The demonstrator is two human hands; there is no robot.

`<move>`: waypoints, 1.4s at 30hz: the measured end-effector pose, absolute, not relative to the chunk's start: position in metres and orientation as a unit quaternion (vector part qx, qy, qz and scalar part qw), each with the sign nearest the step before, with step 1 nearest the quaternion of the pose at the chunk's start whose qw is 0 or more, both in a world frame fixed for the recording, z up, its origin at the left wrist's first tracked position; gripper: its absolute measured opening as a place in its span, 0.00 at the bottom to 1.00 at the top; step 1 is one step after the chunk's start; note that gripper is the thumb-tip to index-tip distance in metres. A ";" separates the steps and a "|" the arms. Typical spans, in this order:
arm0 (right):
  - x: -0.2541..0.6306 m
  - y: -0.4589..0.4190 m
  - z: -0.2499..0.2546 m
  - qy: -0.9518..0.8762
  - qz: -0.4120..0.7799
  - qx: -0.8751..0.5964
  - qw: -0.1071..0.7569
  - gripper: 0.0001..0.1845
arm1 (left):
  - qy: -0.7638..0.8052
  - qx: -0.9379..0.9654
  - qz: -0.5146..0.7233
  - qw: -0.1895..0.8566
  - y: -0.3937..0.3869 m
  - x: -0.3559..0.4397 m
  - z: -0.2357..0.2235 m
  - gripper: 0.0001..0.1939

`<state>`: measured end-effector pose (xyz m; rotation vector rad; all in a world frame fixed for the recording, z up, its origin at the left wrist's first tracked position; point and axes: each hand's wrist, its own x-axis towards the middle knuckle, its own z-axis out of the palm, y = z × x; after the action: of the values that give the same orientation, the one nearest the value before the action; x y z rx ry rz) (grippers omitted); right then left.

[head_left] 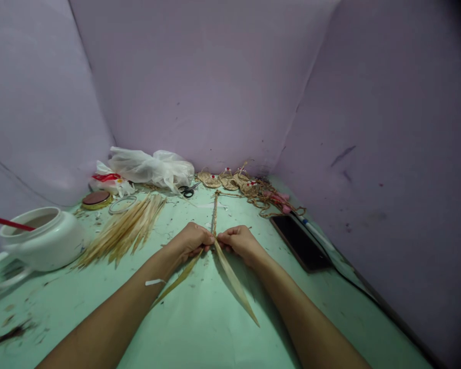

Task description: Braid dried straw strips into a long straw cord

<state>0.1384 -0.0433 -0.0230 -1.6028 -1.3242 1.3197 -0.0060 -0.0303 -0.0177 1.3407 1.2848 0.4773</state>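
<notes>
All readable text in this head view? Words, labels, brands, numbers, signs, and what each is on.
None readable.
Red-and-white plastic packet: any print is too blurred to read.
White mug: faint dark marks low on its side, too small to make out.
Round tin: no legible lettering.
Phone: dark screen, no text visible.

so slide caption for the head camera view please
Left hand and right hand pinch the near end of a cord, two dry strips splaying toward the camera.
</notes>
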 end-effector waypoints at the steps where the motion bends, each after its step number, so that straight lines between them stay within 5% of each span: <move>1: 0.138 -0.044 -0.023 -0.506 0.515 -0.608 0.332 0.09 | 0.549 0.573 0.203 0.573 -0.031 -0.006 -0.017 0.10; 5: 0.137 -0.042 -0.030 -0.523 0.524 -0.597 0.308 0.07 | 0.544 0.582 0.200 0.570 -0.031 -0.006 -0.018 0.12; 12: 0.138 -0.041 -0.031 -0.662 0.291 -0.643 0.250 0.10 | 0.559 0.581 0.213 0.552 -0.031 -0.001 -0.018 0.09; 19: 0.131 -0.052 -0.008 -0.724 0.196 -0.639 0.171 0.10 | 0.619 0.603 0.222 0.451 -0.031 0.009 -0.032 0.05; 23: 0.140 -0.044 -0.009 -0.756 0.309 -0.558 0.146 0.09 | 0.582 0.620 0.243 0.467 -0.032 0.005 -0.031 0.06; 35: 0.136 -0.039 -0.010 -0.502 0.590 -0.526 0.352 0.05 | 0.503 0.575 0.295 0.575 -0.032 -0.006 -0.016 0.07; 42: 0.136 -0.044 -0.009 -0.426 0.705 -0.482 0.297 0.03 | 0.488 0.591 0.297 0.569 -0.032 -0.005 -0.020 0.08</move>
<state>0.1360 -0.0436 -0.0095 -1.2824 -1.1331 1.8749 -0.0050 -0.0325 -0.0199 1.3882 1.1449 0.6983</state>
